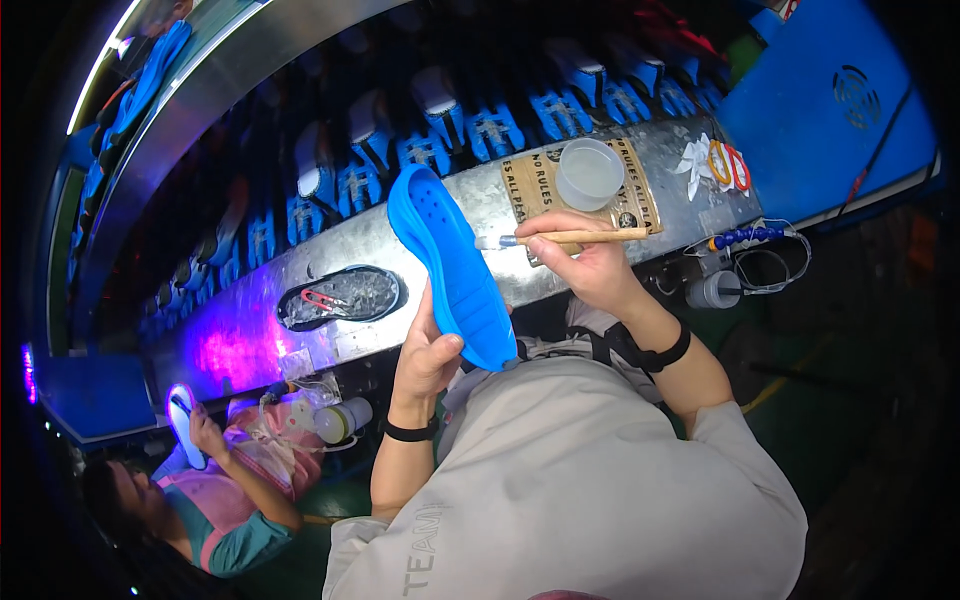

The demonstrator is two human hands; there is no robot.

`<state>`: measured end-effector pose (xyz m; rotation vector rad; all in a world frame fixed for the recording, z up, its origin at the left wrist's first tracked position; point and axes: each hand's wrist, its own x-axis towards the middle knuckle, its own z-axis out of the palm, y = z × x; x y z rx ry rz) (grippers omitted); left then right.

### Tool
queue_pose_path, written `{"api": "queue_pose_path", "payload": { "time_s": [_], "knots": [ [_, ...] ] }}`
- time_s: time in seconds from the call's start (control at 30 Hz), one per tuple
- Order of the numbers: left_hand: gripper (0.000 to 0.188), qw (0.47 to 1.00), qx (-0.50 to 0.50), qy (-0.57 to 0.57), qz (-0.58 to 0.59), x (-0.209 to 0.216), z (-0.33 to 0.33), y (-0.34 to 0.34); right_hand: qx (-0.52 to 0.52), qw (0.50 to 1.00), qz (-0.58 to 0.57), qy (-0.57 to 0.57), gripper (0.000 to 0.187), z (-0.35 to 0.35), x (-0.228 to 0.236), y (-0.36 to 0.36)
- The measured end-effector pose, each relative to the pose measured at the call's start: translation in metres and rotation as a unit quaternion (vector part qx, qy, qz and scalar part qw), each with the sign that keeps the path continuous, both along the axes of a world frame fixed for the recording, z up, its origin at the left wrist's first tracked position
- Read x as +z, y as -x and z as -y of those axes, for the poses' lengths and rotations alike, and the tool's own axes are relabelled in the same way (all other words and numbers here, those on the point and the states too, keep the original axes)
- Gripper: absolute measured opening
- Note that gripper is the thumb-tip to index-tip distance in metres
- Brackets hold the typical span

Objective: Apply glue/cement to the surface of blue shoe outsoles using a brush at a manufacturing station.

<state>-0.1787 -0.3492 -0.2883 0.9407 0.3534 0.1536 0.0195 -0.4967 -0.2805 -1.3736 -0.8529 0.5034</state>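
We clasp the blue sole [455,275] between our left hand's [428,358] thumb and fingers, while our right hand [585,262] pinches a brush [610,236], its tip left of those fingertips at the sole's rim, brushing seemingly underway, how much remains we cannot tell.

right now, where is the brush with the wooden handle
In the head view, the brush is right of centre, held in the right hand, its tip pointing left toward the blue shoe sole, just below the round tub.
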Motion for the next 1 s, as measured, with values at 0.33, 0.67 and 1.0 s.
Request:
{"api": "queue_pose_path", "payload": {
  "time_s": [0.33, 0.67, 1.0],
  "knots": [
    [0.109, 1.0, -0.01, 0.015, -0.004, 0.014, 0.012, -0.004, -0.053, 0.993, 0.103, -0.011, 0.01, -0.006, -0.003, 0.008],
    [0.108, 1.0, 0.003, -0.022, 0.02, 0.015, -0.006, -0.002, -0.016, 0.997, 0.068, 0.023, 0.007, 0.015, 0.006, 0.025],
    [0.107, 0.994, 0.033, -0.099, 0.019, 0.015, -0.011, -0.003, 0.038, 0.993, 0.112, 0.004, 0.005, 0.03, 0.015, 0.031]
  ]
}}
